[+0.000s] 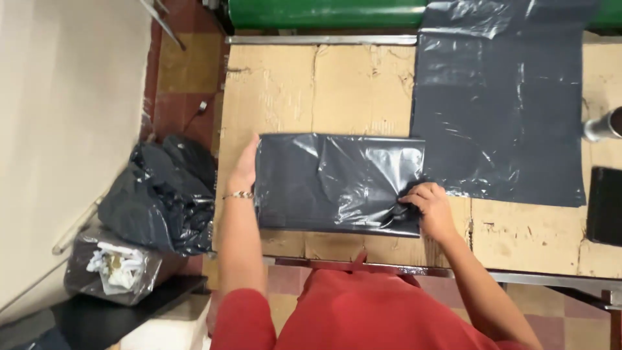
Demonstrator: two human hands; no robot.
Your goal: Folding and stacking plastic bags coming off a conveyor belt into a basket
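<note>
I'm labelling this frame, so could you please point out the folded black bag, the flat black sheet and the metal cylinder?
folded black bag (337, 185), head view, middle.
flat black sheet (502, 110), head view, centre.
metal cylinder (601, 126), head view, side wall.

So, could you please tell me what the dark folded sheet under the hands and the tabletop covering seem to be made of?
The dark folded sheet looks like thin glossy plastic film: it wrinkles finely and catches bright highlights. The left hand rests at its left edge, the right hand presses its lower right corner. The tabletop covering appears to be matte brown cardboard, with seams, scuffs and torn patches.
</note>
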